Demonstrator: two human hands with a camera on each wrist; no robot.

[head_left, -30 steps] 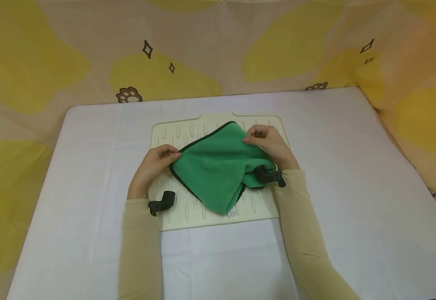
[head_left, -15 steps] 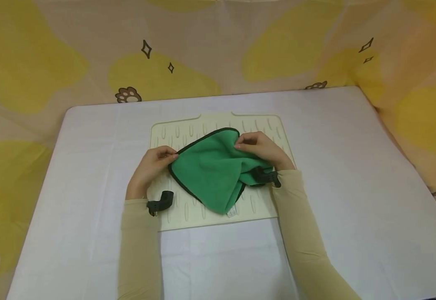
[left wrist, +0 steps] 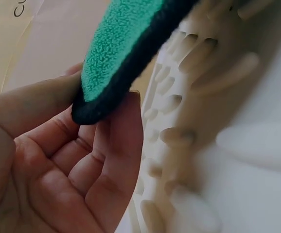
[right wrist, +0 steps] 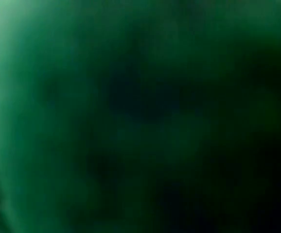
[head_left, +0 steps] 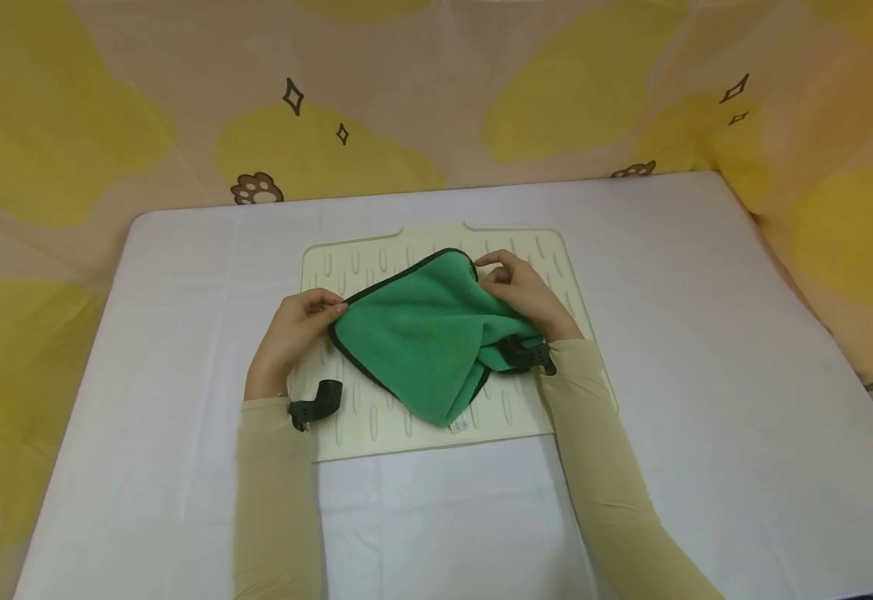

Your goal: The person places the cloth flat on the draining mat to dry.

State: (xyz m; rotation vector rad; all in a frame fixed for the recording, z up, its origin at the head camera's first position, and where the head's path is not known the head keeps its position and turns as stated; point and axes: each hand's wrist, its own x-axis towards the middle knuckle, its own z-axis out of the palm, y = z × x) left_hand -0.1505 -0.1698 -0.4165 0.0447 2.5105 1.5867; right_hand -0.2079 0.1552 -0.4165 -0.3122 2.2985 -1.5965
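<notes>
A green towel with a dark bound edge is held partly spread above a cream ribbed mat. My left hand pinches its left corner between thumb and fingers; the left wrist view shows the fluffy corner up close. At the towel's upper right edge, my right hand grips the fabric, thumb bent in and index finger reaching along the border. Folds bunch up beneath the right wrist. Blurred green cloth fills the right wrist view, so those fingertips are hidden there. A small white label shows by the lower corner.
The mat lies flat on a white-covered table. Behind and at the sides hangs a yellow patterned curtain. A black wrist camera sits on the left wrist, and another presses against the towel on the right.
My left hand has drifted slightly left with its corner. The right hand moved left and down, then back up a little, its index finger now stretched further out. The towel's upper corner shifted left.
</notes>
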